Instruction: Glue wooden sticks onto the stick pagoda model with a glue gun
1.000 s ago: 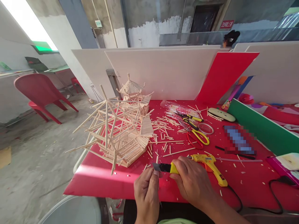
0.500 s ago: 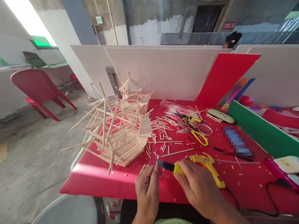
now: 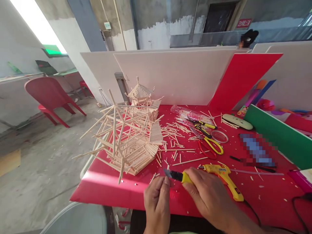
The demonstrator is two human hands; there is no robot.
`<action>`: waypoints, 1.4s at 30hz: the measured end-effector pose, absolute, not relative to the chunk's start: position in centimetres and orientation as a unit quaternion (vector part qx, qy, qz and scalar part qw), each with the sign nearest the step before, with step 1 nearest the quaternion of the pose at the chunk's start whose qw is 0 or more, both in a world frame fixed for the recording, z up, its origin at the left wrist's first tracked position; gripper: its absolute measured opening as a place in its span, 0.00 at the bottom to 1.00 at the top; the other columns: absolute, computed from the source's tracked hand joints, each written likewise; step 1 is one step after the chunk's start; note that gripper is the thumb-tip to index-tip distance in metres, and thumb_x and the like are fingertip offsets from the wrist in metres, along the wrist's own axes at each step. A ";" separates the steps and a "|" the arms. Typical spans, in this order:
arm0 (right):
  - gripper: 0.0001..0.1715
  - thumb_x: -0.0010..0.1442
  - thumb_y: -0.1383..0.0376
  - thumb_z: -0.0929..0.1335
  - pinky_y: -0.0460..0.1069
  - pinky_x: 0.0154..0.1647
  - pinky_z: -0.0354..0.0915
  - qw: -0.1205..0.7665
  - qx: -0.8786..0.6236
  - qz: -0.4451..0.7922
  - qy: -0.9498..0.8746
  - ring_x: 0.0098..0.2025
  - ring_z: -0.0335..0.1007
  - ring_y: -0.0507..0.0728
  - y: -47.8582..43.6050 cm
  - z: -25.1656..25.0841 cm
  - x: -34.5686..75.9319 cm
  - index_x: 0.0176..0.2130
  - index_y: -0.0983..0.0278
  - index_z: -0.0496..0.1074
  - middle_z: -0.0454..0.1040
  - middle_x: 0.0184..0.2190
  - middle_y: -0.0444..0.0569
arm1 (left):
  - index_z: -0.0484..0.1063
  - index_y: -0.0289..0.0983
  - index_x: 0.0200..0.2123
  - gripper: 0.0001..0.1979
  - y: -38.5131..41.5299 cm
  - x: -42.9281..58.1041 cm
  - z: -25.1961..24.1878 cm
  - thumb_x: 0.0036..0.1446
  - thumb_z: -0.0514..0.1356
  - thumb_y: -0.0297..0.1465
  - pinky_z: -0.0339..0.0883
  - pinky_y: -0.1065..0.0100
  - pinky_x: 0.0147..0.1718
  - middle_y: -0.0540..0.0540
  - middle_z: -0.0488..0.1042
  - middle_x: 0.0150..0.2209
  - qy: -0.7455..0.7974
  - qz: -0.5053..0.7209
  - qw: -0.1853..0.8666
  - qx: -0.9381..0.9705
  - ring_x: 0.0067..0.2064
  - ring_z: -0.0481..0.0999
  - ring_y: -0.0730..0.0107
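My left hand (image 3: pixel 157 196) is closed at the table's front edge, its thumb and fingers pinching a thin wooden stick (image 3: pixel 166 163) that points upward. My right hand (image 3: pixel 207 191) wraps round a yellow and black utility knife (image 3: pixel 177 175). The knife's blade points left and lies against the stick just above my left thumb; the stick's lower part is hidden in my fingers. Behind my left hand stands a model pavilion frame (image 3: pixel 123 126) of wooden sticks. A yellow glue gun (image 3: pixel 223 175) lies beyond my right hand.
Loose cut sticks (image 3: pixel 172 131) lie on the red tabletop (image 3: pixel 109 191). Beyond them are yellow-handled scissors (image 3: pixel 214 145), pliers (image 3: pixel 203 130) and a tape roll (image 3: pixel 220 136). A finished-looking stick tower (image 3: pixel 140 92) stands behind. White boards (image 3: pixel 175 78) line the back; a red chair (image 3: pixel 48 92) stands left.
The view has turned slightly left, so the table's things appear further right. The knife blade sits a little lower and closer to my left thumb. Both hands keep their grips.
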State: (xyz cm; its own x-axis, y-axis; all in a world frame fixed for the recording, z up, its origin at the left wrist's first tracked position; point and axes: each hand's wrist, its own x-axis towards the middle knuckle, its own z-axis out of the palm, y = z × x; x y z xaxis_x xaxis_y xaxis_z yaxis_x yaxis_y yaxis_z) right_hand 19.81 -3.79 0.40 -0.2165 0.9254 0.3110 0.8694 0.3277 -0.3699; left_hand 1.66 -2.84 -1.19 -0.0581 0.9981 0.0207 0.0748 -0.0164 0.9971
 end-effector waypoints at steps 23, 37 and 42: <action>0.14 0.71 0.58 0.56 0.48 0.30 0.60 0.251 -0.551 0.047 -0.795 0.31 0.70 0.55 -5.2 0.0 17.3 0.41 0.61 0.65 0.73 0.31 0.47 | 0.65 0.37 0.21 0.19 -2.8 1.2 -1.5 0.60 0.57 0.42 0.50 0.72 0.20 0.52 0.59 0.20 0.507 0.490 0.512 0.490 0.23 0.55 0.74; 0.22 0.71 0.55 0.55 0.52 0.37 0.60 0.269 -0.548 -0.108 -0.785 0.35 0.66 0.58 -3.9 -1.6 18.3 0.41 0.65 0.69 0.72 0.33 0.52 | 0.73 0.36 0.22 0.21 -3.2 1.4 -1.3 0.58 0.59 0.47 0.53 0.71 0.19 0.51 0.62 0.18 0.511 0.505 0.493 0.490 0.20 0.58 0.74; 0.23 0.71 0.53 0.54 0.52 0.37 0.58 0.272 -0.550 -0.104 -0.783 0.35 0.65 0.58 -3.6 -1.5 18.6 0.40 0.65 0.69 0.71 0.32 0.52 | 0.72 0.36 0.21 0.22 -3.1 1.7 -1.2 0.58 0.59 0.47 0.54 0.71 0.18 0.50 0.64 0.18 0.519 0.513 0.475 0.491 0.20 0.59 0.74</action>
State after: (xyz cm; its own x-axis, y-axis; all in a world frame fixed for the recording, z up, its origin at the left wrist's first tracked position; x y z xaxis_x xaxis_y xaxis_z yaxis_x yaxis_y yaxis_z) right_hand 18.61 -3.57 -1.55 -0.2474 0.8045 0.5399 0.9172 0.3740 -0.1370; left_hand 1.70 -3.05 -1.18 -0.0650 0.9978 0.0113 0.0221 -0.0099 0.9997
